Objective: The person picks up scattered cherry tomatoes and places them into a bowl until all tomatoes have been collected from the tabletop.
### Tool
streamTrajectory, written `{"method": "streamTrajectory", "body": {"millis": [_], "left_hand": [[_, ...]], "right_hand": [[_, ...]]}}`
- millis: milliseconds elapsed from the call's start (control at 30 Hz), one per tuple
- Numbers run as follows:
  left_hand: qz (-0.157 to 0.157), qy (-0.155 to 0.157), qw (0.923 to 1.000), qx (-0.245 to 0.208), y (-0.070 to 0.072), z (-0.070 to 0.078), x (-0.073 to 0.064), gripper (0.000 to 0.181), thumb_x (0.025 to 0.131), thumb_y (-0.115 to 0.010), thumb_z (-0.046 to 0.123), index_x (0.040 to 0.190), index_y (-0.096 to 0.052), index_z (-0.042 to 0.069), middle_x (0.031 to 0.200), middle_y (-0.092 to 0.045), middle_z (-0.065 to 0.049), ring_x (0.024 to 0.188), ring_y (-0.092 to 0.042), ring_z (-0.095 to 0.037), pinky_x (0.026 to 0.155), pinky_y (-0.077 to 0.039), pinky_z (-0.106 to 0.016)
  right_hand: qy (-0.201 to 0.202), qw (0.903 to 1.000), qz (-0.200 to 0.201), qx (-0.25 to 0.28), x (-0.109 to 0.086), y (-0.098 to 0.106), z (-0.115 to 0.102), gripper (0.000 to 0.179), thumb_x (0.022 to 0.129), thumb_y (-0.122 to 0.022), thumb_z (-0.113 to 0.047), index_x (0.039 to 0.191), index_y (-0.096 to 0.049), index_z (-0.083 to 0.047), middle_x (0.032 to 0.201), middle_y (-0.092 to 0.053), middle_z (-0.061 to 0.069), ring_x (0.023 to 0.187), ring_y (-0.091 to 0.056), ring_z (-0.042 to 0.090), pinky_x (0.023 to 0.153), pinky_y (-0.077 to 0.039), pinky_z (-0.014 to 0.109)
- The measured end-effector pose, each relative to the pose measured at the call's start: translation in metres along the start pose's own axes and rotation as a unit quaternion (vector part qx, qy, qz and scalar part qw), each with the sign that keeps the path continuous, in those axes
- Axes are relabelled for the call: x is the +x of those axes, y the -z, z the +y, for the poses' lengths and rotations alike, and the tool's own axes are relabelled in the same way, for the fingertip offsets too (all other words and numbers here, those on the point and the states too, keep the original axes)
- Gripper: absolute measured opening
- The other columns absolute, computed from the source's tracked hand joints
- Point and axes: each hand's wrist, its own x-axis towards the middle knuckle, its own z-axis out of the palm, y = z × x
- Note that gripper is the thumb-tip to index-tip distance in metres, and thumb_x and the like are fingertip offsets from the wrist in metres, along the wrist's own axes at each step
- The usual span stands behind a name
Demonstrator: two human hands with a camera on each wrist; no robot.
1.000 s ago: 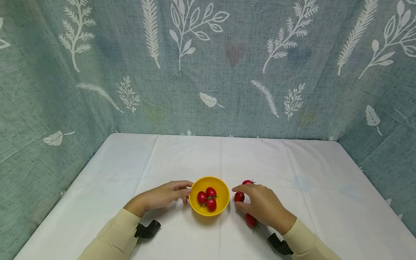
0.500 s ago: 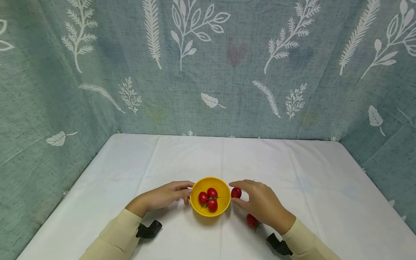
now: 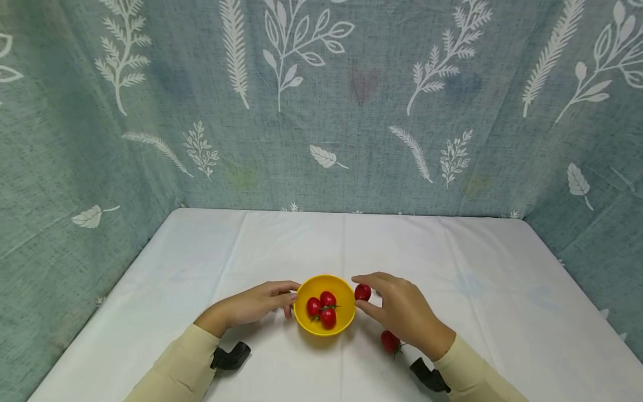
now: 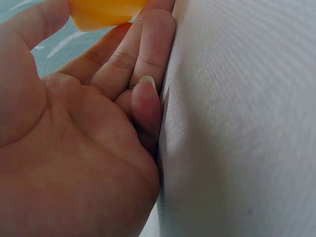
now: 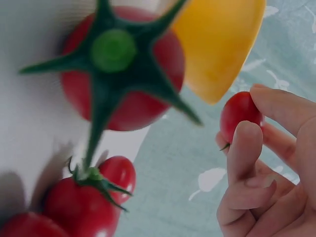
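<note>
A yellow bowl (image 3: pixel 324 330) with several cherry tomatoes (image 3: pixel 328 318) in it stands on the white tablecloth. My left hand (image 3: pixel 251 304) rests beside it, thumb and fingers touching its left outer side; the little finger is bent in the left wrist view. Between the thumb and fingers of my right hand (image 3: pixel 404 310), I pinch a red cherry tomato (image 5: pixel 240 117) just right of the rim, above the cloth. Its green stem end points down in the right wrist view. Another cherry tomato (image 3: pixel 389 341) lies below the right hand.
The right wrist view has more loose cherry tomatoes (image 5: pixel 81 205) on the cloth, mostly hidden by my right hand in the head view. A green-grey curtain (image 3: pixel 321 111) with white leaves surrounds the table (image 3: pixel 251 245). A black wrist mount (image 3: pixel 230 356) sits below each hand.
My right hand has lifted the cherry tomato and moved slightly forward and left, to the bowl's right rim. The left hand and the bowl stay nearly where they were.
</note>
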Motion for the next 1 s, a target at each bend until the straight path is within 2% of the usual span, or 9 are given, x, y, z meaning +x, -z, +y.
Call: {"method": "streamTrajectory", "body": {"millis": [133, 367, 467, 600, 800, 1000], "left_hand": [[-0.001, -0.001, 1.0000, 0.000, 0.000, 0.000, 0.000, 0.042, 0.104, -0.046, 0.049, 0.138, -0.056, 0.027, 0.096, -0.069, -0.003, 0.109, -0.050, -0.022, 0.087, -0.035, -0.040], [0.000, -0.002, 1.0000, -0.002, 0.000, 0.000, -0.001, 0.042, 0.104, -0.046, 0.049, 0.138, -0.056, 0.027, 0.096, -0.069, -0.003, 0.109, -0.050, -0.022, 0.087, -0.035, -0.040], [-0.002, -0.004, 1.0000, -0.002, 0.000, 0.000, -0.001, 0.042, 0.104, -0.046, 0.049, 0.139, -0.056, 0.027, 0.096, -0.069, -0.003, 0.110, -0.050, -0.022, 0.088, -0.036, -0.040], [-0.002, -0.006, 1.0000, 0.001, 0.001, -0.002, 0.000, 0.042, 0.104, -0.045, 0.049, 0.139, -0.055, 0.028, 0.096, -0.069, -0.003, 0.112, -0.050, -0.022, 0.089, -0.035, -0.041], [-0.003, -0.003, 1.0000, 0.001, 0.001, -0.001, 0.000, 0.042, 0.104, -0.045, 0.050, 0.139, -0.055, 0.029, 0.096, -0.069, -0.003, 0.112, -0.050, -0.022, 0.090, -0.036, -0.042], [-0.006, -0.005, 1.0000, -0.003, 0.001, 0.000, -0.001, 0.042, 0.104, -0.045, 0.049, 0.139, -0.055, 0.028, 0.097, -0.069, -0.003, 0.112, -0.050, -0.022, 0.091, -0.036, -0.042]], "right_hand": [[0.005, 1.0000, 0.004, 0.008, 0.002, 0.001, -0.005, 0.044, 0.081, -0.085, -0.026, 0.123, -0.071, -0.023, 0.114, -0.073, -0.006, 0.077, -0.064, 0.010, 0.067, -0.052, 0.018], [0.031, 0.9995, 0.003, 0.007, 0.007, -0.007, -0.013, 0.042, 0.082, -0.083, -0.026, 0.122, -0.071, -0.021, 0.113, -0.074, -0.006, 0.099, -0.071, 0.013, 0.083, -0.058, 0.031], [0.043, 0.9991, -0.004, 0.002, 0.009, -0.012, -0.015, 0.042, 0.083, -0.083, -0.028, 0.122, -0.071, -0.019, 0.111, -0.074, -0.004, 0.097, -0.072, 0.014, 0.083, -0.058, 0.033], [0.052, 0.9984, -0.022, -0.007, 0.011, -0.015, -0.016, 0.042, 0.084, -0.082, -0.031, 0.122, -0.071, -0.020, 0.109, -0.073, -0.004, 0.092, -0.071, 0.012, 0.080, -0.058, 0.030], [0.041, 0.9977, -0.050, -0.021, 0.014, -0.021, -0.017, 0.042, 0.085, -0.081, -0.034, 0.123, -0.070, -0.021, 0.110, -0.072, -0.003, 0.090, -0.070, 0.011, 0.075, -0.057, 0.026], [0.010, 0.9951, -0.098, -0.010, 0.017, -0.024, -0.019, 0.042, 0.087, -0.078, -0.036, 0.126, -0.069, -0.022, 0.115, -0.071, -0.001, 0.098, -0.069, 0.015, 0.082, -0.058, 0.031]]}}
